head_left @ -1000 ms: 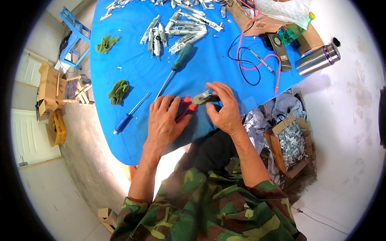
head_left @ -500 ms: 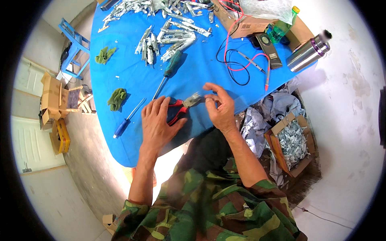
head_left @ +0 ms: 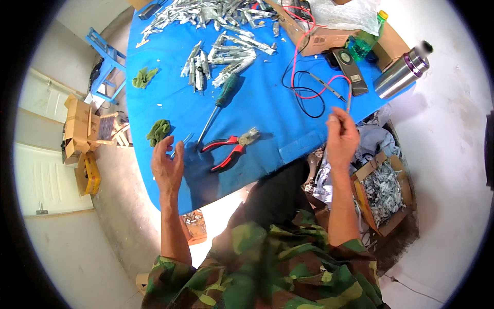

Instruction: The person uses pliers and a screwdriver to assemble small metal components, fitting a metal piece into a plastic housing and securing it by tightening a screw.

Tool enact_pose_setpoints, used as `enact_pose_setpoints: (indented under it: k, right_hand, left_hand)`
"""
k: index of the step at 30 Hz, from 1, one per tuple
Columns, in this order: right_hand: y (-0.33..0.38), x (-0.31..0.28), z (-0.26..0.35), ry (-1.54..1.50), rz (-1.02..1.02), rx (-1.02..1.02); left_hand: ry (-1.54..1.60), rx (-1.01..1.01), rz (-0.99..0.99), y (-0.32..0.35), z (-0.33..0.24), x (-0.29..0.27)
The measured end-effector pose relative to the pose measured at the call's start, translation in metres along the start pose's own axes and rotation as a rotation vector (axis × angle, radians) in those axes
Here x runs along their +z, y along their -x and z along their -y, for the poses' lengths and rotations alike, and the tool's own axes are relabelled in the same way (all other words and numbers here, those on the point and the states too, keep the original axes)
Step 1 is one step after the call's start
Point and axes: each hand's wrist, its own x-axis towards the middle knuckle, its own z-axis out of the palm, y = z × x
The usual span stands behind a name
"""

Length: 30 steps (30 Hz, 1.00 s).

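Note:
My left hand [head_left: 168, 167] hovers at the left of the blue-covered table, thumb and fingers apart. Beneath it, the thin shaft of a screwdriver [head_left: 186, 141] shows; my hand hides its handle. My right hand [head_left: 342, 136] is at the right table edge with fingers curled together. A red test probe [head_left: 349, 100] runs behind its fingertips, and whether they grip it is hidden. Between my hands, pliers [head_left: 239, 146] with red and black handles lie spread on the cloth, touched by neither hand. Beyond them lies a larger screwdriver [head_left: 225, 93] with a green handle.
Grey-white metal strips [head_left: 226, 51] are piled at the back. A multimeter [head_left: 349, 69], black test probe [head_left: 329, 85], steel flask [head_left: 401, 72] and green bottle [head_left: 366, 44] stand or lie at the right. Green cloths [head_left: 158, 132] lie left; a carton of scraps [head_left: 383, 198] sits below right.
My hands have moved apart: the left off the pliers toward the smaller screwdriver, the right rightward to the red test probe. The pliers stay on the table, and the view has shifted slightly.

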Motion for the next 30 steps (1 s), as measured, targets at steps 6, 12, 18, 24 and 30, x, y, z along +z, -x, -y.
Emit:
enact_pose_setpoints:
  k: [6,12,18,24,30]
  right_hand:
    - [-0.017,-0.032,-0.031,0.031,-0.133,-0.008]
    - [-0.045,-0.06,-0.051,0.218,-0.219,0.022]
    - [-0.07,-0.075,-0.053,0.396,-0.137,0.085]
    - [-0.085,-0.058,-0.032,0.669,-0.025,0.159]
    - [-0.104,-0.035,-0.014,0.802,0.073,0.196]
  left_hand:
    - [-0.2,0.006,-0.066,0.01,0.035,-0.026]
    - [-0.156,0.017,-0.135,0.044,0.044,-0.017]
    - [0.047,-0.071,-0.042,0.05,0.02,-0.003]
    - [0.18,-0.054,-0.027,0.03,-0.008,0.0]
    - [0.056,0.034,0.002,0.021,-0.037,0.013]
